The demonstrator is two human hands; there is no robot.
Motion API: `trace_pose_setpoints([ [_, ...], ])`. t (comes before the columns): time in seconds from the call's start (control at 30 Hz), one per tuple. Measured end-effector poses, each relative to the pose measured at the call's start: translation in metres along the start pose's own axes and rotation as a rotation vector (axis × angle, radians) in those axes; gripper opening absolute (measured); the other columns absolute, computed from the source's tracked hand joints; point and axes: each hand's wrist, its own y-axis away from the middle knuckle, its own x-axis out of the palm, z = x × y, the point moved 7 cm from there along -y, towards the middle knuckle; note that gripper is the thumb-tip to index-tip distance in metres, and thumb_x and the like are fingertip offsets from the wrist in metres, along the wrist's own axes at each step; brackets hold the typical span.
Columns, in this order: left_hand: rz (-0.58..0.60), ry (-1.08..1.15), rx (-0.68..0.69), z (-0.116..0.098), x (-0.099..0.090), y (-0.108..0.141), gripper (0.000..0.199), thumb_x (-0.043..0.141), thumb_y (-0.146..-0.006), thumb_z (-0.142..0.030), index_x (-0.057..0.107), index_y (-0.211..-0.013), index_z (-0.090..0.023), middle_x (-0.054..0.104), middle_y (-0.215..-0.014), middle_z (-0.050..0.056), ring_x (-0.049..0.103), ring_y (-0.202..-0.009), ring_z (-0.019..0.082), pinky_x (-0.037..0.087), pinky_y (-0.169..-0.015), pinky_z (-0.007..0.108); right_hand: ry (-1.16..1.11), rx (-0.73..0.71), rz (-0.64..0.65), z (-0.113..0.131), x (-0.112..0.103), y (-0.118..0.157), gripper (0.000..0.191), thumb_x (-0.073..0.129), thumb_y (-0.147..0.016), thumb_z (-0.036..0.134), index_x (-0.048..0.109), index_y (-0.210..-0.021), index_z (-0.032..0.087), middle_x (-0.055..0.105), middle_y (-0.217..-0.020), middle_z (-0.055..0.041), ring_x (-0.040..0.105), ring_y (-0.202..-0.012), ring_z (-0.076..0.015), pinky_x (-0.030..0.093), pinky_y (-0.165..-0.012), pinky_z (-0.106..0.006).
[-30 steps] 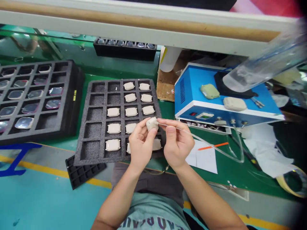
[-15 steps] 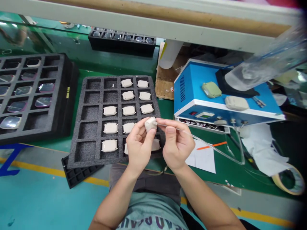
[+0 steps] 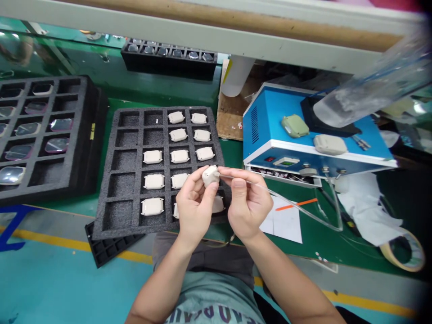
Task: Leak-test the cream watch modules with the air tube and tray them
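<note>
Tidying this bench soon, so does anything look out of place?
A small black tray sits crooked under the front edge of the grey foam tray, poking out past the green mat, unlike the squarely laid trays.

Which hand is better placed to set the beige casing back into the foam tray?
Probably the left: the left hand grips the beige casing above the foam tray, while the right hand pinches the clear tube.

I'm getting bright, even light from above, with only soft shadows. Glare is flaring off the glossy green bench mat and the clear pieces at left. The plastic sleeve at far right is blurring, and the edges are darkening and bowing.
</note>
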Motion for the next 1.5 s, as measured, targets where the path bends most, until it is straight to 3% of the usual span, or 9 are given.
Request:
trace_pose_setpoints([
  [0.53,-0.005,-0.017,0.009,-0.0023,0.0001,0.0002,0.034,0.082,-0.09,-0.03,0.075,-0.121,-0.018,0.081,-0.12,0.011,0.079,-0.111,0.026,0.064,-0.099,0.035,-0.032,-0.035,0.021,0.0022,0.0004,-0.0008,0.013,0.059,-0.104,0.027,0.072,-0.105,0.024,0.079,-0.105,-0.0071,0.078,-0.103,-0.0231,0.07,-0.088,-0.044],
  [1.03,-0.043,-0.058,0.001,-0.0047,-0.0031,-0.0059,0.039,0.086,-0.085,-0.034,0.075,-0.119,-0.018,0.082,-0.117,0.011,0.08,-0.107,0.026,0.064,-0.097,0.034,-0.046,-0.11,0.06,0.0071,0.0063,-0.0091,0.016,0.058,-0.104,0.02,0.073,-0.106,0.024,0.079,-0.105,-0.007,0.077,-0.103,-0.0196,0.066,-0.09,-0.037],
  [1.5,-0.075,-0.064,-0.002,-0.0062,-0.0036,-0.0095,0.04,0.088,-0.082,-0.034,0.077,-0.117,-0.017,0.082,-0.117,0.013,0.081,-0.106,0.026,0.065,-0.094,0.031,-0.112,-0.066,0.076,0.0032,0.0091,-0.0083,0.019,0.058,-0.104,0.018,0.075,-0.109,0.026,0.078,-0.109,-0.0062,0.075,-0.107,-0.02,0.062,-0.094,-0.038],
])
